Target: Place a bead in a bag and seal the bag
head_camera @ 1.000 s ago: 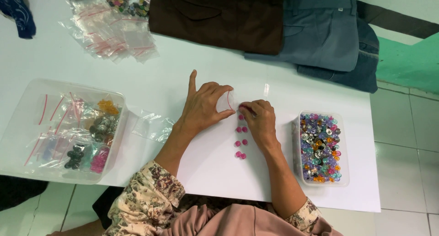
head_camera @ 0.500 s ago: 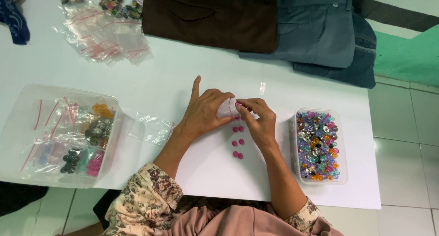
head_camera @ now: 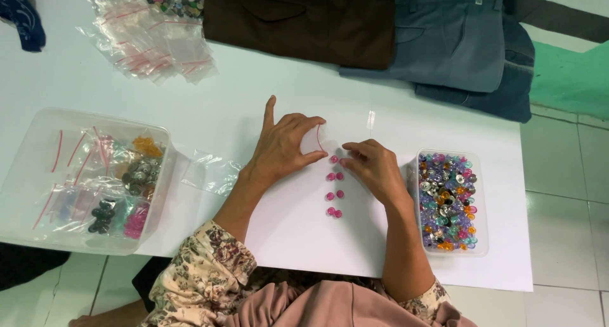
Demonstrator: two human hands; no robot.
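small clear zip bag (head_camera: 315, 138): transparent plastic with a red seal line, held up off the white table between thumb and fingers, its mouth turned toward the beads
pink beads (head_camera: 335, 194): small, round, glossy magenta, laid out in short pairs in a column on the white table, just below the bag

You're at a small home craft or garment-trim workstation: white table (head_camera: 190, 111) on a tiled floor (head_camera: 571, 194). Folded trousers (head_camera: 380, 22) at 12 o'clock, zip bags (head_camera: 152, 41) at 11, bagged-bead tub (head_camera: 82, 175) at 9, mixed-bead tub (head_camera: 449, 200) at 3.
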